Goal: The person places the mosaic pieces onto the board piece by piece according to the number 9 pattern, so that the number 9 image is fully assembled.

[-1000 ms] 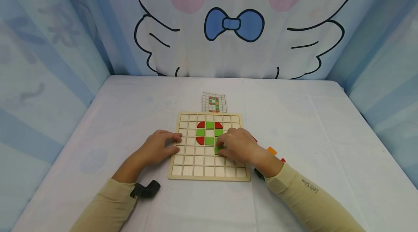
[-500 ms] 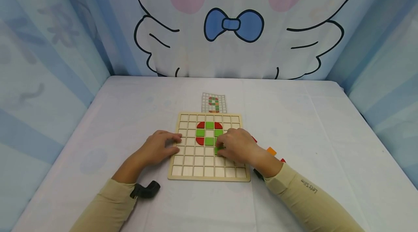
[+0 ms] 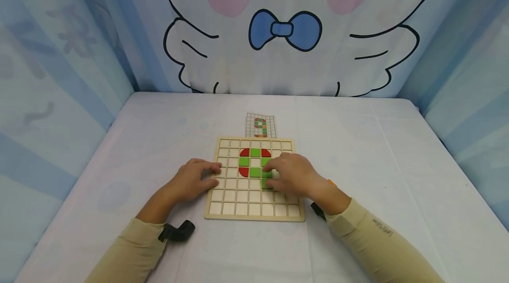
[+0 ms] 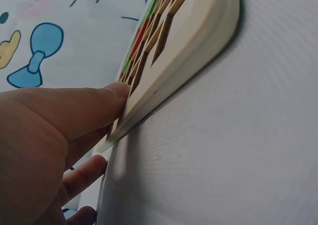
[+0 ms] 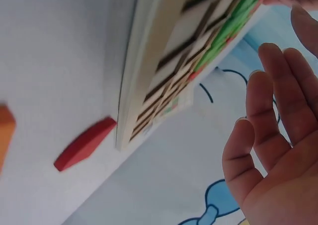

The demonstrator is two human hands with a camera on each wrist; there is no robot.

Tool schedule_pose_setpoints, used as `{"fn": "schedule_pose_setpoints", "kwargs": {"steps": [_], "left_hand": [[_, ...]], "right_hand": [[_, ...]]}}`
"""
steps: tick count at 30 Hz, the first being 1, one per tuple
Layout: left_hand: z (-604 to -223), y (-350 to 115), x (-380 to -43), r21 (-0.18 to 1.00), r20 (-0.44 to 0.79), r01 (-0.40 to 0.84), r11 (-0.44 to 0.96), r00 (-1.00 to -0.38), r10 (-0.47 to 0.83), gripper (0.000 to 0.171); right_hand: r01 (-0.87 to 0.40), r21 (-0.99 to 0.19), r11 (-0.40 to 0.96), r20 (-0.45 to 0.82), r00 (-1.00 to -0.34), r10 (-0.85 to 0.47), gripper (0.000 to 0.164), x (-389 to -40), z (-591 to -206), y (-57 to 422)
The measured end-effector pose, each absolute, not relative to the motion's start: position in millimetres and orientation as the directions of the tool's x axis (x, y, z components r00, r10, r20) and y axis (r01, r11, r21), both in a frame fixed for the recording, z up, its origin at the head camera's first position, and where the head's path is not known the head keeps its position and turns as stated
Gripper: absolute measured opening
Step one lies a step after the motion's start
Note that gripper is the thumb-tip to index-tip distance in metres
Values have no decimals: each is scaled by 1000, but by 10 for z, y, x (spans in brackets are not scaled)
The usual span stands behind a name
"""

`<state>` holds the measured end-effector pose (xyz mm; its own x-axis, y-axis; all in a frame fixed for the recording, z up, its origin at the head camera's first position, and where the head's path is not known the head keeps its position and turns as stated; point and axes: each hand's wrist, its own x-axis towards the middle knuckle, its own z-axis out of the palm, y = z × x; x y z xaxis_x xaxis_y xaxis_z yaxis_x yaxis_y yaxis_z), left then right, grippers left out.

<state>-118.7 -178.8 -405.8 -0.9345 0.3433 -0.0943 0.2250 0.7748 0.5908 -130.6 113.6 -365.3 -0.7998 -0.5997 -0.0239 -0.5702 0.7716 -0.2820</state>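
Both hands are at the wooden board [image 3: 238,218]: the left hand [image 3: 191,180] lies loose along its nine o'clock edge, fingertips at the rim, while the right hand [image 3: 294,176] is over its three o'clock side, thumb and forefinger parted, other fingers relaxed, nothing visibly held. Straight in front of the person, the board looks about square, with no clear long axis. Between the right thumb and forefinger, at the right hand's nine o'clock, is the lowest green tile [image 3: 264,182], ending a column that runs twelve to six. Loose pieces lie off the board's three o'clock edge, nearer the right hand: a red piece [image 5: 85,144], one end toward the board, and an orange piece [image 5: 5,133] farther out. Beyond, at twelve o'clock, is a patterned card [image 3: 260,124].

Against half a second ago, the right fingers have spread, uncovering more green, and the wrist has shifted toward three o'clock, hiding red pieces from the head view; the left hand looks unmoved.
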Motion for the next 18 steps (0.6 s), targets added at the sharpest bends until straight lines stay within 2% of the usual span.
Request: {"fn": "schedule_pose_setpoints", "kwargs": {"steps": [6,18], "left_hand": [[-4051,-1788,-1189,589,-95,225,776,-935,343,21],[-4047,-1793,-1188,593,-97,222,774,-935,342,21]], "right_hand": [[-555,-289,780,-13,-813,-583,35,-1327,-3558,1248],[-506,-341,792,7,-844,-536,42,-1349,-3455,1461]]}}
